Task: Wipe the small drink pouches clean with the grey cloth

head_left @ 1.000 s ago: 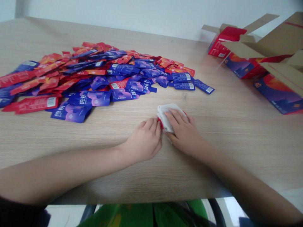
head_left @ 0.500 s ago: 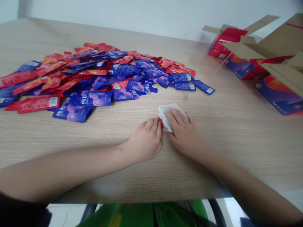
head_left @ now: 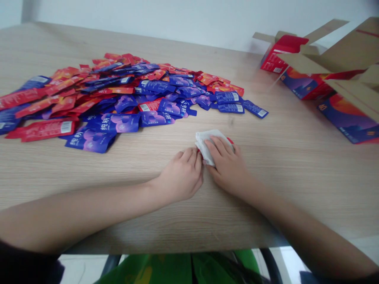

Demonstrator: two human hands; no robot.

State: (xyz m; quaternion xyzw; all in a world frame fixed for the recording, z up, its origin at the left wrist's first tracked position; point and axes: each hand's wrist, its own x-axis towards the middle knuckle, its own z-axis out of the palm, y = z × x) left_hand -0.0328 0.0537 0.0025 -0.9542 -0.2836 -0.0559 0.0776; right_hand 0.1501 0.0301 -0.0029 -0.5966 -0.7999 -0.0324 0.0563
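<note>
A crumpled white pad [head_left: 205, 144] with a red edge showing beneath it lies on the wooden table [head_left: 281, 185], in front of the sachets. My right hand [head_left: 226, 167] presses down on top of it, covering its right part. My left hand [head_left: 183, 173] has its curled fingertips against the pad's left, red edge. The two hands nearly touch. What lies under the white layer is hidden. A heap of flat red and blue sachets [head_left: 118, 94] lies up and to the left of both hands, apart from them.
Near the table's far right corner stand an open cardboard carton [head_left: 349, 51], a red box [head_left: 278, 55], and a blue-and-orange box [head_left: 348, 118]. A white wall runs behind the table. Below the near edge, a green bag [head_left: 148, 270] shows.
The white pad and my right hand have shifted slightly to the left. My left hand and the sachet heap stay almost unchanged.
</note>
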